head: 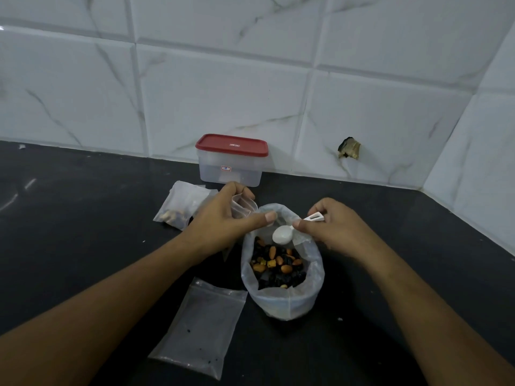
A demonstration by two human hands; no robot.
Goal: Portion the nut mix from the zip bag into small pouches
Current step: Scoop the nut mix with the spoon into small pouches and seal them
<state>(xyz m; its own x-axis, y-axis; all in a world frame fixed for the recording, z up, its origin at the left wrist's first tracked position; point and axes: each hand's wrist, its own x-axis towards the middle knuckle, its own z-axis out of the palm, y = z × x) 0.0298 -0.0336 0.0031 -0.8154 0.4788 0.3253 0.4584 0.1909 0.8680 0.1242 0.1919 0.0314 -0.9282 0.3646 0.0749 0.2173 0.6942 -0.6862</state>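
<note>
With one part-filled pouch (178,208) and a flat pouch (200,327) lying on the table (83,246), the left hand (223,218) pinches an empty pouch (242,206) beside the zip bag (281,299), which holds plenty of nut mix (276,263), and the right hand (331,227) has its fingers clasped on a white scoop (281,235) at the bag's mouth, so most portioning looks left.

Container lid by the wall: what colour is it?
The lid is red; the head view shows it plainly.

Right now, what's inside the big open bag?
Nut mix: almonds, dark raisins, yellowish pieces. The white scoop, pinched by the right hand, sits in the mouth of the bag above it. Cloudy walls hide the mix's depth.
</note>
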